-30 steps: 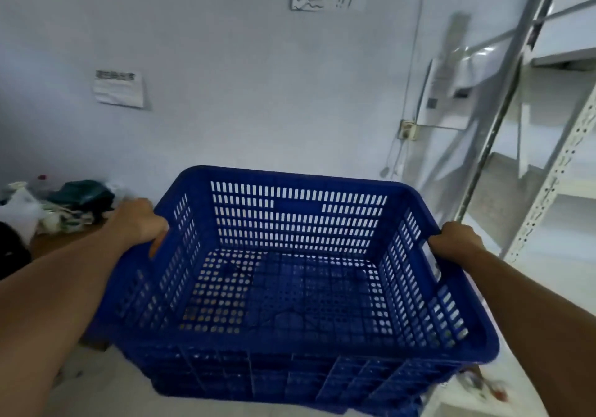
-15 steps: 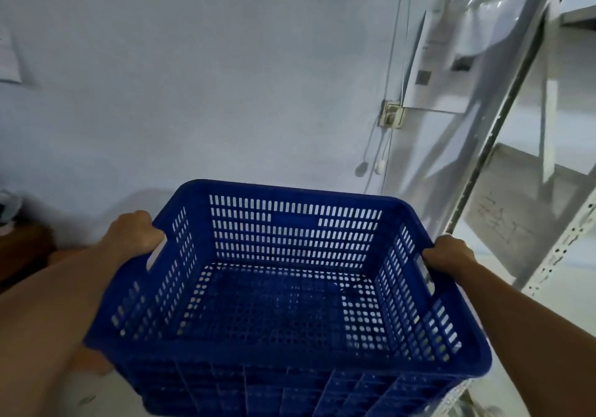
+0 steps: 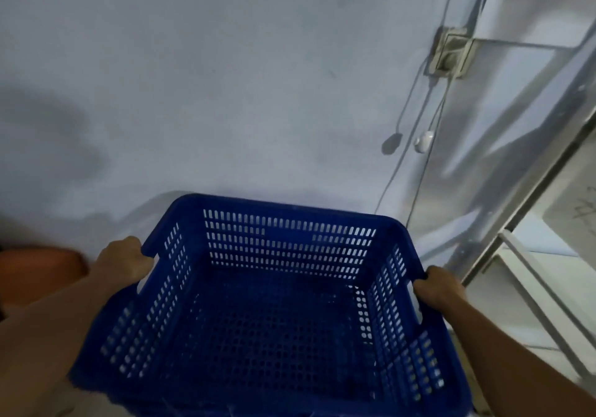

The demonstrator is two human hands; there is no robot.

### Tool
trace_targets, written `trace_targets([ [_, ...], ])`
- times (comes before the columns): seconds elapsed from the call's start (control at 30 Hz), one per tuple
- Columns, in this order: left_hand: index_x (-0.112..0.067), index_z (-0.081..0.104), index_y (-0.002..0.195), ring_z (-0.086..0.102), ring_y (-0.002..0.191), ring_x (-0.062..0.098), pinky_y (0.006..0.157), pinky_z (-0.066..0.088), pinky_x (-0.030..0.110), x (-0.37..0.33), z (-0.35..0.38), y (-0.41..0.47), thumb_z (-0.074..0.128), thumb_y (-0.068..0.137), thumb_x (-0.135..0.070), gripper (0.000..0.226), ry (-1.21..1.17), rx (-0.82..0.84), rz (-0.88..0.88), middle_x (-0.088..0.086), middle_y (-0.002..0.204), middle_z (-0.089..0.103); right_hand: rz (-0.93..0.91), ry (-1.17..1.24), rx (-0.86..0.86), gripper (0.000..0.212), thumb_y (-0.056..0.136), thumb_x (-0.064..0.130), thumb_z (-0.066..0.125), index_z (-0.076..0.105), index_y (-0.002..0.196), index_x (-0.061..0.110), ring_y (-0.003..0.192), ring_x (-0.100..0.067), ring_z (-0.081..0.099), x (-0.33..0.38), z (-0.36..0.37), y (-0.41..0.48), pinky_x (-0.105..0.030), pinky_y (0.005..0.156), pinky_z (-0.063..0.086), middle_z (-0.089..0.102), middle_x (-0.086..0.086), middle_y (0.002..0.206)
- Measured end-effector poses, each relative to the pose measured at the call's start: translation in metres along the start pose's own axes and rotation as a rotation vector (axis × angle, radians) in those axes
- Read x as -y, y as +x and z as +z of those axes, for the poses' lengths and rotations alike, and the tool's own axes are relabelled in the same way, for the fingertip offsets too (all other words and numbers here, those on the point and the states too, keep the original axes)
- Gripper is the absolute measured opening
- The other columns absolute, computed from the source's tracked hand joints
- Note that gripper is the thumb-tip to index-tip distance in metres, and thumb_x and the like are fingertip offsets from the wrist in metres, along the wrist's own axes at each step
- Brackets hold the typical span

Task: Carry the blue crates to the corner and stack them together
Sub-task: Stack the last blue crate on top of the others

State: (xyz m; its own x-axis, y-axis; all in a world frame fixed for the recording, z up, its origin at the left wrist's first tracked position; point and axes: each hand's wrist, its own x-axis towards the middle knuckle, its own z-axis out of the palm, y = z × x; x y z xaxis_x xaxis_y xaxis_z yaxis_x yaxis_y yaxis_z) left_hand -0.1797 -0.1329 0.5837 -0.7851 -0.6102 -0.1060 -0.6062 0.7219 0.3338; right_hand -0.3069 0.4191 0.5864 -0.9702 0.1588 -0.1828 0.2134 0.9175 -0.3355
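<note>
Crate (image 3: 271,313) near edge cut off at btm; fingertips hidden.

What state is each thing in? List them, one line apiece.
blue crate: empty, held up by both side handles.
left hand: closed on the crate's left handle.
right hand: closed on the crate's right handle.
wall socket: cords hanging from it.
white plug: dangling loose against the wall.

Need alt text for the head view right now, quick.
Two bare hands, left hand and right hand, grip the side handles of an empty blue crate, held close to a pale wall. Metal shelving stands to the right.
</note>
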Motion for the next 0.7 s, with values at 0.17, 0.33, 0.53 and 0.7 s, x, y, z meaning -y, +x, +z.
trace_targets([
  [0.17, -0.005, 0.052, 0.09, 0.057, 0.071, 0.027, 0.061, 0.047, 0.034, 0.001, 0.055, 0.041, 0.061, 0.088, -0.014, 0.013, 0.014, 0.02, 0.005, 0.011, 0.081, 0.057, 0.041, 0.02, 0.032, 0.023, 0.089, 0.029, 0.057, 0.057, 0.102, 0.01, 0.075, -0.026, 0.058, -0.008, 0.058, 0.041, -0.035, 0.068, 0.049, 0.06, -0.009, 0.089],
  [0.33, -0.003, 0.05, 0.09, 0.059, 0.067, 0.031, 0.056, 0.05, 0.035, 0.009, 0.089, 0.062, 0.06, 0.09, -0.014, 0.015, 0.028, 0.034, -0.029, 0.016, 0.079, 0.058, 0.022, -0.002, 0.026, 0.022, 0.088, 0.03, 0.054, 0.055, 0.101, 0.012, 0.08, -0.03, 0.061, 0.006, 0.07, 0.066, -0.036, 0.071, 0.05, 0.062, -0.011, 0.092],
  [0.53, -0.001, 0.051, 0.081, 0.058, 0.057, 0.033, 0.049, 0.049, 0.034, 0.014, 0.084, 0.081, 0.061, 0.087, -0.011, 0.015, 0.042, 0.039, -0.032, 0.019, 0.069, 0.058, 0.036, 0.066, 0.047, 0.029, 0.083, 0.03, 0.054, 0.059, 0.104, 0.01, 0.077, -0.032, 0.068, 0.015, 0.076, 0.073, -0.041, 0.073, 0.059, 0.068, -0.014, 0.092],
  [0.7, -0.002, 0.051, 0.093, 0.061, 0.064, 0.034, 0.052, 0.049, 0.035, 0.026, 0.081, 0.087, 0.06, 0.088, -0.014, 0.016, 0.046, 0.041, -0.056, 0.018, 0.076, 0.06, 0.051, 0.107, 0.057, 0.033, 0.081, 0.031, 0.054, 0.061, 0.106, 0.011, 0.079, -0.032, 0.068, 0.026, 0.083, 0.073, -0.042, 0.075, 0.06, 0.068, -0.012, 0.093],
])
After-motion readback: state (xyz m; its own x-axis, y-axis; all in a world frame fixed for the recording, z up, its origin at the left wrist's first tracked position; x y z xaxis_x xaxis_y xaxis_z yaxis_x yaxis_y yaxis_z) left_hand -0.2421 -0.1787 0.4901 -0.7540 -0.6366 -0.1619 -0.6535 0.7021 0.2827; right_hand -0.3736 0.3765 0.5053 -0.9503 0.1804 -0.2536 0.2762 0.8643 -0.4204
